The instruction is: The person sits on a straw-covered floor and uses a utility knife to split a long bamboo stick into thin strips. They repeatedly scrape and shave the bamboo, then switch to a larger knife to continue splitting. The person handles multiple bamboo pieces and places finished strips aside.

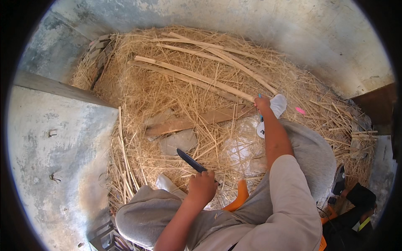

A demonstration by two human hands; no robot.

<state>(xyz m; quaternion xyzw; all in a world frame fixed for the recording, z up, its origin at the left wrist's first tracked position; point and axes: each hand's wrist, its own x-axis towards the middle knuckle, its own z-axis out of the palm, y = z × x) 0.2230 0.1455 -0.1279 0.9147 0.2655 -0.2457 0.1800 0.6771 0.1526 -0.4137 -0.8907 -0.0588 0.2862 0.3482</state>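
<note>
My left hand [202, 187] is closed round the handle of a knife [191, 160]. Its dark blade points up and left over the straw. Farther forward, my right hand [262, 104] is closed at the near end of a long, pale split-wood strip [197, 78]. A slim blue pen-like stick [262, 119] shows above and below that fist; its kind is unclear. Beside the right hand is a white-socked foot [278, 105]. More long strips [234, 62] lie on the straw beyond. My fingers hide whether the strip itself is gripped.
Loose straw and shavings [167, 100] cover the floor. A brown plank [201, 120] lies across it, next to a flat grey slab [179, 142]. An orange curved piece [238, 197] sits between my legs. Concrete walls [63, 138] stand left and ahead; dark bags [356, 209] lie at right.
</note>
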